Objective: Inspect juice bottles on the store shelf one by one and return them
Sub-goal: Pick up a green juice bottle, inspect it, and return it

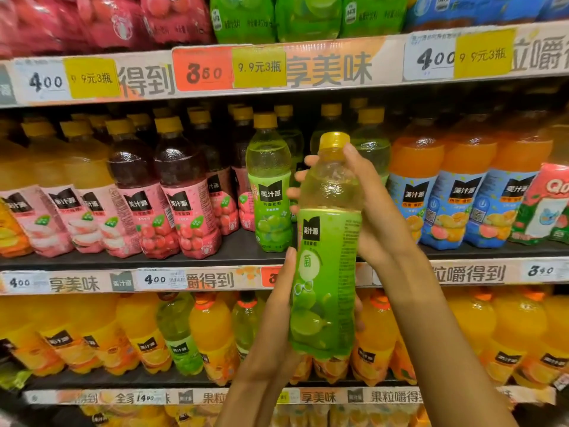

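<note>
The shelves (pixel 191 257) fill the view, three tiers packed with juice: dark red bottles (pixel 181 192) and orange bottles (pixel 415 180) on the middle tier, yellow-orange ones (pixel 212 334) below. A gap shows on the middle shelf just right of a lone green bottle (pixel 271 186), likely the slot to return to.

In front of that gap, off the shelf and roughly upright, is the held bottle (pixel 326 272), green-labelled with a yellow cap (pixel 334 141). The right hand (pixel 378 211) wraps its clear upper part just under the cap, fingertips showing round the far side. The left hand (pixel 277 306) grasps the lower labelled half, thumb lying along the label edge, fingers curled behind.

It looks full, so moderately heavy for its size. The thin plastic will probably give if squeezed at the clear shoulder, and the glossy label may be slick. The ribbed base and the stiff neck are the safer holds when turning it to read.
</note>
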A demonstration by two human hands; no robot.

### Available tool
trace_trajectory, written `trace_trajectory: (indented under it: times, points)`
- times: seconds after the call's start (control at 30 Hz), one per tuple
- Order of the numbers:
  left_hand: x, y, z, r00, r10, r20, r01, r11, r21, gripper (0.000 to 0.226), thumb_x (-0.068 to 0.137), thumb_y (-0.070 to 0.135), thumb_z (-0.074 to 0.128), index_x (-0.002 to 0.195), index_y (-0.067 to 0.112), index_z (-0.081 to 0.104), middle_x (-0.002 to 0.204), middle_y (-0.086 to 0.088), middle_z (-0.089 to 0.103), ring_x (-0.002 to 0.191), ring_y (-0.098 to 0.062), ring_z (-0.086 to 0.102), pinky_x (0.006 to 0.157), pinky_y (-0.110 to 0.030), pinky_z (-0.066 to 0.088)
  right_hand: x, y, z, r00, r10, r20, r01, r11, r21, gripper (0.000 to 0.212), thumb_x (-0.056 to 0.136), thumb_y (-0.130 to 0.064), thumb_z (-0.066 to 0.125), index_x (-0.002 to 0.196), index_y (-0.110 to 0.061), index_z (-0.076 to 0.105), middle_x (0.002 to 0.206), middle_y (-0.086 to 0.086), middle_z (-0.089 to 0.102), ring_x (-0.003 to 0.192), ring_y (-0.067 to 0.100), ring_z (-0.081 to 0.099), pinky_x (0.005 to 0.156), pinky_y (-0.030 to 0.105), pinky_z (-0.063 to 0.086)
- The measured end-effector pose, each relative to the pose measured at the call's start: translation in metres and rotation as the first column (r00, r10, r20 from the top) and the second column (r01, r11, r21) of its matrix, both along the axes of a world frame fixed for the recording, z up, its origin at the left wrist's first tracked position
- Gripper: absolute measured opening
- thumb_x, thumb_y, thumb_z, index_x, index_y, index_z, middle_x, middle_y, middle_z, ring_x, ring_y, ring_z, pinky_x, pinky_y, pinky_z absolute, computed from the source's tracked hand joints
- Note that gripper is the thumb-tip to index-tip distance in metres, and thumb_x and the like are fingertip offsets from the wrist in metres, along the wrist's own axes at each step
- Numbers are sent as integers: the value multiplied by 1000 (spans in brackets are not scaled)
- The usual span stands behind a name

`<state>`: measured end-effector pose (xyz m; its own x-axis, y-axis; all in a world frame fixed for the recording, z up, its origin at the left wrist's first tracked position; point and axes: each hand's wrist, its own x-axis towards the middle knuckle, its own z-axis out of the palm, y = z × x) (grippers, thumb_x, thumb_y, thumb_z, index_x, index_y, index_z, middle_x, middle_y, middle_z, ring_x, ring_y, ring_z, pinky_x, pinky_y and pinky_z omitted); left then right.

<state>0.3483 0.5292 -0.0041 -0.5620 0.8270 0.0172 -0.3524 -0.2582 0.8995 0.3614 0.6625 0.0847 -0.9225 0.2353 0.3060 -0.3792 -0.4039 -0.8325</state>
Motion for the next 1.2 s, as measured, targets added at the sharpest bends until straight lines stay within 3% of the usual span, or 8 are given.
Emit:
trace_trajectory:
  times: [0.13,0.3,0.47,0.67,0.77,0.9,1.03,1.2]
  points:
    - [0,3,-3,997,-43,-60,43,999,-8,72,83,69,34,103,9,70,83,-17,69,71,-28,67,63,-33,54,-3,-2,-3,995,84,-47,-88,992,-85,36,86,-40,52,93,-7,65,82,9,70,73,22,69,66,33,56]
    - [-6,-4,-3,960,143,-239,-162,985,-61,64,83,74,29,118,34,64,119,-3,68,114,-20,61,93,-33,51,1,0,0,994,-97,-42,99,993,57,26,87,-35,59,87,-12,70,82,10,72,74,22,70,68,30,58]
    - [5,-1,3,919,185,-349,-226,971,-80,61,71,78,48,113,37,66,111,6,71,105,-12,65,85,-26,54,0,-1,5,978,-209,-3,208,971,121,25,90,-37,61,83,-17,73,85,8,71,80,21,69,73,30,56]
    - [8,-6,12,999,-32,32,29,995,91,72,84,69,39,104,6,67,82,-15,67,67,-25,65,61,-31,53,-4,-4,4,998,42,38,-38,995,-88,45,88,-42,54,114,-5,62,96,10,69,93,25,66,80,36,56]
    - [7,-6,10,977,-174,125,152,974,170,72,86,68,34,102,5,65,79,-12,65,65,-23,64,60,-30,52,-9,-10,2,994,105,-3,-104,982,-156,46,84,-43,56,106,-3,63,89,12,71,81,25,70,69,35,58]
    - [1,-11,9,987,-155,47,150,984,97,74,86,68,33,106,5,67,84,-17,69,70,-28,67,64,-34,55,-11,-8,2,998,38,-46,-44,990,-133,31,89,-33,53,98,-5,62,82,9,70,72,22,69,64,32,57]
    - [-3,-12,6,990,35,-134,-47,996,-81,70,82,73,33,113,21,68,102,-18,71,92,-30,69,80,-38,53,-7,-4,5,989,-147,-17,148,984,102,22,92,-31,58,90,-11,68,83,8,71,77,22,69,70,34,57]
    - [0,-16,11,987,55,-148,-70,992,-100,68,76,77,44,110,23,69,94,-13,73,85,-27,71,69,-32,55,-7,-6,6,975,-213,58,201,966,160,27,93,-37,59,91,-11,68,81,6,70,79,21,68,76,32,56]
